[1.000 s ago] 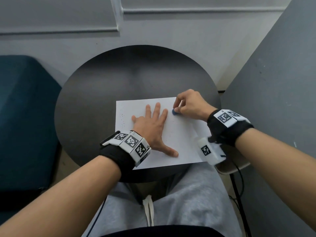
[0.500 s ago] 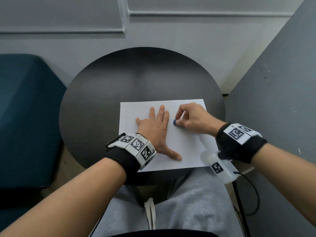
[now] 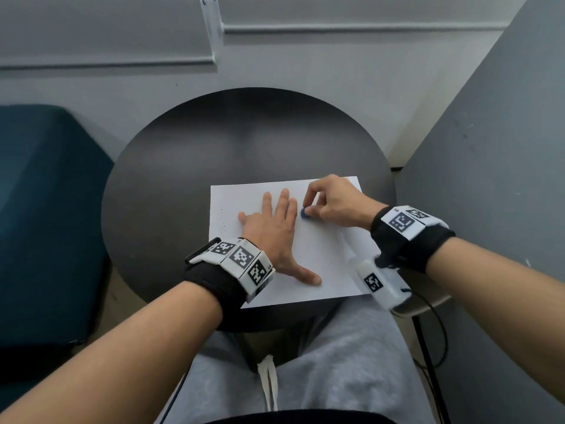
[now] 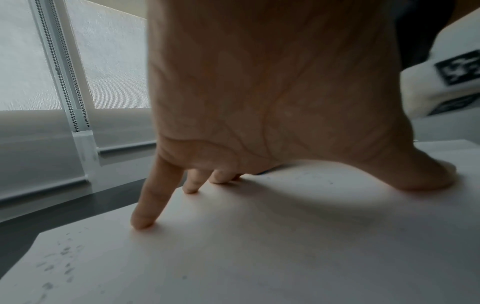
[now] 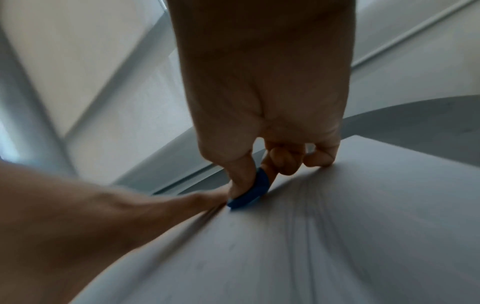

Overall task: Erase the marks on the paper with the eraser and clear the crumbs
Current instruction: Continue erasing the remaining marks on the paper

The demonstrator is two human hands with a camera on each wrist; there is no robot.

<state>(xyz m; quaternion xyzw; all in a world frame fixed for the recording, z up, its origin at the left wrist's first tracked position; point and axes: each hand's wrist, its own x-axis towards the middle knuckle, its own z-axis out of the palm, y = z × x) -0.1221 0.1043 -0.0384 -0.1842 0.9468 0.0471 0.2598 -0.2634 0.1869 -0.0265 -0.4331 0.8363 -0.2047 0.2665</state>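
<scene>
A white sheet of paper (image 3: 324, 264) lies on the round dark table (image 3: 171, 191). My left hand (image 3: 275, 228) presses flat on the sheet with its fingers spread; in the left wrist view the left hand's fingertips (image 4: 141, 223) touch the paper (image 4: 259, 257). My right hand (image 3: 330, 200) pinches a small blue eraser (image 3: 305, 213) between thumb and fingers and holds it against the sheet, right beside my left index finger. In the right wrist view the eraser (image 5: 250, 192) rubs on the blurred paper (image 5: 337, 236). Dark crumbs (image 3: 222, 223) speckle the sheet's left edge, and the crumbs (image 4: 59, 265) show near my little finger.
A dark teal seat (image 3: 39, 228) stands left of the table. A grey wall panel (image 3: 504, 179) rises close on the right. Window blinds (image 3: 122, 29) hang behind. My grey-trousered lap (image 3: 321, 368) is under the near table edge, with a cable (image 3: 428, 347) at the right.
My right hand with the eraser has rubbed down the sheet and back up beside the left index finger. The left hand has stayed pressed on the paper.
</scene>
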